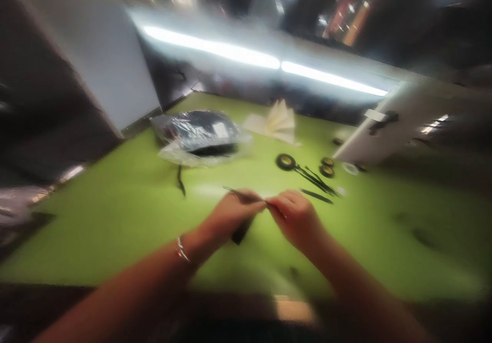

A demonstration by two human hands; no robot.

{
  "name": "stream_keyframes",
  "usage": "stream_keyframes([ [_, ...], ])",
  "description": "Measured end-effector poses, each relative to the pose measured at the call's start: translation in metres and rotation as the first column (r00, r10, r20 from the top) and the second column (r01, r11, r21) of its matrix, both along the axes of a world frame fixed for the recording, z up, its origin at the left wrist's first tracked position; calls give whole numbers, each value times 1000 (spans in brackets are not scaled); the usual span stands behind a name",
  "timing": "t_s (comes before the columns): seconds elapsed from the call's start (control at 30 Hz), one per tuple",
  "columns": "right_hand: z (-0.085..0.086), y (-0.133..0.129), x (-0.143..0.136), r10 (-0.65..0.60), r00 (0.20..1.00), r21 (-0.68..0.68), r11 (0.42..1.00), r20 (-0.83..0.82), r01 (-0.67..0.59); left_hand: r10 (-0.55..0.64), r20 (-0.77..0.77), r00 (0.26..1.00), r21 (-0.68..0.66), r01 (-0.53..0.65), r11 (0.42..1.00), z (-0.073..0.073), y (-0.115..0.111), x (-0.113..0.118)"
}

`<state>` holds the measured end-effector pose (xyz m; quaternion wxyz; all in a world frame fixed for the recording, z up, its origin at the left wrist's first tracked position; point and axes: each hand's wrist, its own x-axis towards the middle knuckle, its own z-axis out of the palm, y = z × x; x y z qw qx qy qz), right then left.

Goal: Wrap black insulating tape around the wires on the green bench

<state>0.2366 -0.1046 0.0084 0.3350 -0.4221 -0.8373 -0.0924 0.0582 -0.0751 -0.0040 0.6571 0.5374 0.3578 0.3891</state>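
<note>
My left hand [236,209], with a bracelet on the wrist, is closed in a pinch over the green tabletop. A thin dark strip [232,190] passes through its fingers and sticks out past them on the left. Below the same hand hangs a flat black piece [240,234]; whether it joins the strip is hidden. My right hand [296,215] is closed too, its thumb and fingertip pinching the strip's end right against the left fingertips. Blur hides the finer detail there. Just beyond my right hand lies a black strip [316,196] on the table.
On the green table [126,194] lie a clear plastic bag [196,130] with dark contents, a short black strap [180,180], folded cream paper [280,122], a black roll [286,162] with long black strips, and small black rolls [327,170]. A white panel [369,127] stands at right.
</note>
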Motion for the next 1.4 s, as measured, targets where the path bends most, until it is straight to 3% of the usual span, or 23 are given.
stream_keyframes([
  [0.17,-3,-5,-5,-68,997,14,998,-24,69,8,45,999,26,-9,1000,-7,2,1],
  [0.3,0,-7,-5,-86,992,-26,996,-94,83,39,-24,999,91,-36,995,-9,4,2],
  [0.5,14,-9,-2,-76,984,-83,995,-163,63,-63,-147,987,217,94,972,-1,2,3],
  [0.87,12,-1,9,-115,977,-76,992,-178,103,-224,-236,945,31,238,971,4,3,-1],
  [1.03,10,1,12,-109,981,-20,994,-160,107,-327,-45,944,6,327,945,16,6,-9],
  [1.17,6,0,7,-96,985,23,995,-141,100,-212,93,973,-3,213,977,9,5,-3],
  [1.4,7,-6,0,-23,987,-19,1000,-161,20,-130,-2,991,-43,130,991,0,3,-3],
])
